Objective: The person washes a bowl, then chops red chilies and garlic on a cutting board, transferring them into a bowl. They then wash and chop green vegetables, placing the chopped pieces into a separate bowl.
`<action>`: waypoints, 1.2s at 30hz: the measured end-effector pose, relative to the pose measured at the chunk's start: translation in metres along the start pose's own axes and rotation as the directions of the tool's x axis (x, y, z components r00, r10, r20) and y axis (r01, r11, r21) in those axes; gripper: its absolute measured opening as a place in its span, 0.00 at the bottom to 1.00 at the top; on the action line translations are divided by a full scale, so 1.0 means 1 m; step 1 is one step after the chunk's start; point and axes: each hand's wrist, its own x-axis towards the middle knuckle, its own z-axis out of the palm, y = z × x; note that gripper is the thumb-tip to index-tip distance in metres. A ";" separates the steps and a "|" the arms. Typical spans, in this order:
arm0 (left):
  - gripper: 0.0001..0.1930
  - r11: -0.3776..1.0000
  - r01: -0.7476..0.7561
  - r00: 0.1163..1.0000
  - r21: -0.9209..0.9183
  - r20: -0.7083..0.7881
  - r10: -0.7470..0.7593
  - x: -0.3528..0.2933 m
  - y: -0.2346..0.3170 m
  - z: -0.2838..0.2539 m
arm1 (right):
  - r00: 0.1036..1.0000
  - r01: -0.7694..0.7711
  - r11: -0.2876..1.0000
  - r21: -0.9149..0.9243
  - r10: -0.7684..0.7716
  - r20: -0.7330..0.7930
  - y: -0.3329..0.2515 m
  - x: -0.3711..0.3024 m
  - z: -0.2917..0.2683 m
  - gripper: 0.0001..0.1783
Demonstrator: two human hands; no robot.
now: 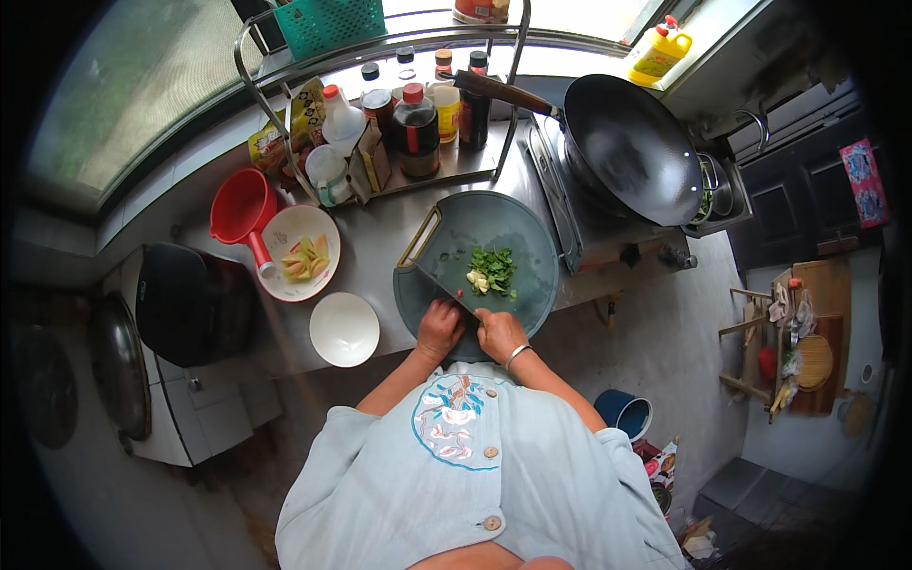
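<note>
A round grey-green cutting board [527,242] lies at the counter's front edge, right before me. My right hand [501,334], with a bangle at the wrist, grips the handle end of a knife [416,293] whose wide dark blade slants to the left over the board. Close to the blade, my left hand [441,326] has its fingers curled in; what they hold, if anything, is hidden. Small red bits [460,294] show beside the blade. Beyond it sit chopped green leaves [498,269] and a little pile of pale pieces [478,281], perhaps garlic.
Left of the board are a white bowl [344,330], a plate [323,223] with pale yellow slices, and a red ladle [242,204] overlapping it. Bottles fill a metal rack [465,179] behind. A black wok [632,142] rests on the stove at right.
</note>
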 end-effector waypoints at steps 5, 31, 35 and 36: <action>0.23 1.000 0.003 1.000 0.002 0.015 -0.003 -0.006 -0.003 0.003 | 0.999 -0.047 0.999 0.017 0.047 0.022 -0.004 -0.030 -0.014 0.08; 0.10 0.997 -0.042 0.999 -0.072 -0.019 0.041 0.000 0.001 -0.006 | 0.998 0.010 0.990 0.140 0.000 -0.070 0.007 0.011 0.010 0.13; 0.11 0.999 0.015 0.999 -0.040 -0.034 -0.016 -0.003 0.003 -0.007 | 0.999 -0.019 0.999 0.031 0.018 0.027 0.000 -0.019 -0.010 0.15; 0.10 0.999 0.021 0.999 -0.031 -0.034 -0.022 -0.006 0.003 -0.008 | 0.999 -0.026 0.999 0.029 0.025 0.036 0.001 -0.025 -0.008 0.15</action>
